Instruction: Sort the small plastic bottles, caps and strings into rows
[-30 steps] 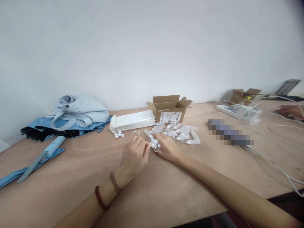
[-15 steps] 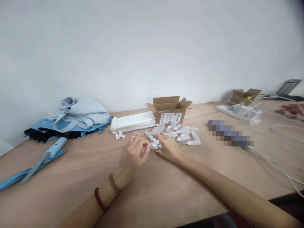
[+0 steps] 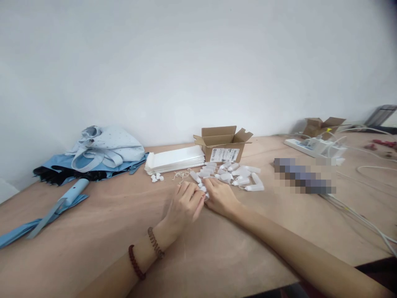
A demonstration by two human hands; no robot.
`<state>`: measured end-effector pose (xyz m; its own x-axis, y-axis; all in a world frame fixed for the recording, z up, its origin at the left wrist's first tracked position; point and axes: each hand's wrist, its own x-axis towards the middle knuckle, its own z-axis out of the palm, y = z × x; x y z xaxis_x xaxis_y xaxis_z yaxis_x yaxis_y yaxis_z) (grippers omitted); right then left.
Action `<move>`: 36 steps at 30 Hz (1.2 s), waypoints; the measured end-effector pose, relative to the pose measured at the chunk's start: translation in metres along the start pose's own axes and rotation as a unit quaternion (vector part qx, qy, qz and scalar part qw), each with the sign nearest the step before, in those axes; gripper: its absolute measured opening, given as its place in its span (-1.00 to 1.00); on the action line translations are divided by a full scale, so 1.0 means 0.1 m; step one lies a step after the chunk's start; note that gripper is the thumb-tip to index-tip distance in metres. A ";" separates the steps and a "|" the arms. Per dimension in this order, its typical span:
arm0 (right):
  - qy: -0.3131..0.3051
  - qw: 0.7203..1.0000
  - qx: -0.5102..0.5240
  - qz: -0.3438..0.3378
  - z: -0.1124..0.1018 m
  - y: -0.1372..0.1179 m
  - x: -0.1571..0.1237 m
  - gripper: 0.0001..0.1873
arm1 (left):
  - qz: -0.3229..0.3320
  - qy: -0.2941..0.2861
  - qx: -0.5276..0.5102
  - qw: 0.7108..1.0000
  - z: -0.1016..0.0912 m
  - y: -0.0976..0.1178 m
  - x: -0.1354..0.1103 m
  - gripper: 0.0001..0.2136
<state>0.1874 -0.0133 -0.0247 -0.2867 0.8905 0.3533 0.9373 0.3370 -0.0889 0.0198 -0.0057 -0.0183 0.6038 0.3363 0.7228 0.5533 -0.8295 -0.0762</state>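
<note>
Small white pieces are partly covered by the left hand and the right hand, held close together; what is gripped cannot be made out. Cloudy plastic bottles are scattered just beyond. White envelopes are stacked beside an open cardboard box. A blue umbrella is partly covered by a pale bag.

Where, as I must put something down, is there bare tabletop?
Bare wood lies between the blue handle and the left hand, and between the right forearm and the pixelated item. Crowded: beyond the right hand, where small bottles lie near an open carton and white stack.
</note>
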 end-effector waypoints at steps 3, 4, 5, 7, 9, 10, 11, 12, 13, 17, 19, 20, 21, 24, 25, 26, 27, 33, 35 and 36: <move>0.016 0.999 0.031 -0.006 0.03 0.03 -0.01 -0.69 | 0.013 -0.001 0.006 1.000 -0.01 0.01 0.01 -0.88; 0.020 0.999 0.041 -0.006 0.04 0.04 -0.01 -0.66 | 0.015 -0.001 0.005 1.000 -0.02 0.01 0.02 -0.88; 0.022 0.999 0.050 -0.007 0.05 0.05 -0.01 -0.64 | 0.016 -0.001 0.002 1.000 -0.03 0.02 0.02 -0.88; 0.019 0.998 0.067 -0.008 0.05 0.05 -0.01 -0.61 | 0.019 -0.002 -0.007 1.000 -0.06 0.03 0.03 -0.88; 0.015 0.996 0.087 -0.008 0.04 0.04 -0.02 -0.58 | 0.014 -0.003 -0.021 1.000 -0.08 0.03 0.03 -0.89; 0.013 0.995 0.097 -0.007 0.02 0.04 -0.02 -0.57 | 0.006 -0.003 -0.029 1.000 -0.09 0.03 0.03 -0.89; 0.011 0.994 0.106 -0.003 0.01 0.03 -0.02 -0.57 | -0.006 -0.004 -0.038 0.999 -0.09 0.02 0.02 -0.90; 0.008 0.994 0.113 0.001 0.00 0.03 -0.03 -0.58 | -0.020 -0.004 -0.049 0.999 -0.10 0.02 0.01 -0.90; 0.004 0.993 0.120 0.005 -0.02 0.02 -0.03 -0.58 | -0.034 -0.003 -0.061 0.998 -0.10 0.02 0.01 -0.90; -0.010 0.993 0.120 0.010 -0.04 0.00 -0.03 -0.61 | -0.077 0.013 -0.117 0.990 -0.10 0.03 0.00 -0.90; -0.015 0.993 0.114 0.010 -0.03 0.00 -0.03 -0.64 | -0.095 0.022 -0.141 0.985 -0.12 0.03 0.02 -0.89; -0.016 0.994 0.111 0.009 -0.03 0.00 -0.03 -0.64 | -0.105 0.026 -0.153 0.982 -0.13 0.03 0.03 -0.89; -0.015 0.994 0.110 0.007 -0.02 0.01 -0.03 -0.64 | -0.118 0.032 -0.164 0.979 -0.15 0.01 0.03 -0.88; -0.008 0.994 0.105 0.006 -0.01 0.04 -0.04 -0.61 | -0.176 0.052 -0.191 0.964 -0.18 -0.04 0.05 -0.88; -0.005 0.995 0.101 0.007 -0.01 0.04 -0.05 -0.60 | -0.194 0.054 -0.197 0.959 -0.18 -0.06 0.05 -0.88; -0.002 0.995 0.096 0.007 0.00 0.05 -0.05 -0.59 | -0.205 0.050 -0.205 0.956 -0.18 -0.08 0.05 -0.88; 0.003 0.996 0.089 0.005 0.01 0.05 -0.05 -0.61 | -0.209 0.041 -0.212 0.954 -0.17 -0.09 0.04 -0.89; 0.011 0.998 0.051 -0.020 0.03 0.00 -0.05 -0.71 | -0.188 -0.004 -0.232 0.955 -0.10 -0.10 0.03 -0.93; 0.006 0.999 0.044 -0.019 0.02 -0.01 -0.05 -0.71 | -0.176 -0.010 -0.235 0.956 -0.10 -0.10 0.03 -0.92; 0.003 0.999 0.041 -0.020 0.01 -0.02 -0.05 -0.71 | -0.174 -0.013 -0.236 0.956 -0.10 -0.10 0.03 -0.92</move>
<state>0.1869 -0.0179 -0.0273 -0.3218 0.8745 0.3630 0.9059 0.3959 -0.1507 0.0104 -0.0009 -0.0083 0.4484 0.6337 0.6303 0.4060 -0.7727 0.4880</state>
